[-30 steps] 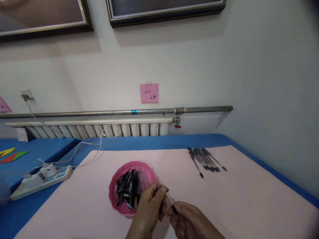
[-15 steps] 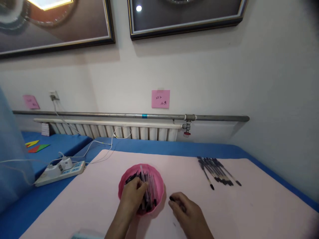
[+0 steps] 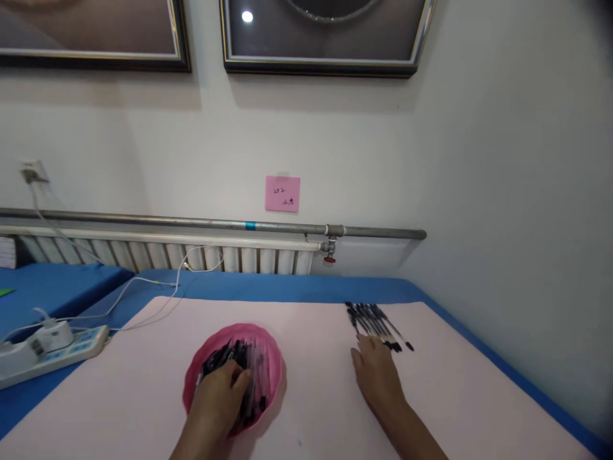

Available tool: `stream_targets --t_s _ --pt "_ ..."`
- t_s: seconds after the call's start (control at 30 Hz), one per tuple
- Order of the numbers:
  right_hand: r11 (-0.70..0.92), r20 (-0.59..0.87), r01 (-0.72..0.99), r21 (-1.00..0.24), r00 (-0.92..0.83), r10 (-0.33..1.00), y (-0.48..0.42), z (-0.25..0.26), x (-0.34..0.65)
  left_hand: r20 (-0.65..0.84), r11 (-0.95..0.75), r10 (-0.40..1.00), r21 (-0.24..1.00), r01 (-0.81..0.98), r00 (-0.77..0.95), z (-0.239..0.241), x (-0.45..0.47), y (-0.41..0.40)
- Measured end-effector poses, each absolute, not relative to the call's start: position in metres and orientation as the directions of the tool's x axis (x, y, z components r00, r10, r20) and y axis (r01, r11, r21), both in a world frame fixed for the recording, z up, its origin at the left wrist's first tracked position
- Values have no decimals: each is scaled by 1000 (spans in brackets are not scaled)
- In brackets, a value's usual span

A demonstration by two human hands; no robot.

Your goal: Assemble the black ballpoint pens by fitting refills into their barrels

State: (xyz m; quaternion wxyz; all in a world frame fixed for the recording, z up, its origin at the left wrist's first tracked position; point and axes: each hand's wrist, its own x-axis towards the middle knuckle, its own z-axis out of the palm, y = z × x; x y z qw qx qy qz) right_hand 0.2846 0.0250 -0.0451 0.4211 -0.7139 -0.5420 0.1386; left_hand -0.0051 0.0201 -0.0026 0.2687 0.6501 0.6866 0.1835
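Observation:
A pink bowl [image 3: 268, 358] full of black and clear pen parts sits on the pale pink mat [image 3: 316, 319]. My left hand [image 3: 220, 393] reaches into the bowl, fingers curled down among the parts; what they hold is hidden. My right hand [image 3: 376, 374] lies at the near end of a row of assembled black pens [image 3: 376, 318] at the right of the mat. Its fingers point toward the pens and their tips are hidden among them.
A white power strip [image 3: 48, 345] with plugs and white cables lies on the blue table cover at the left. A radiator and a metal pipe [image 3: 215, 224] run along the wall behind, under a pink note [image 3: 282, 193].
My right hand has moved from in front of me out to the row of pens on the right. My left hand has stayed in the bowl. The view has shifted.

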Motion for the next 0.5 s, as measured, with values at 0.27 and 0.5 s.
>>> stream_targets --t_s 0.27,0.5 --pt "-142 23 479 -866 322 946 16 -31 282 -66 63 998 861 505 -11 -1 10 13" --pt "-160 -192 189 -969 -160 968 -34 -10 213 -301 349 929 906 -239 216 -4 40 5"
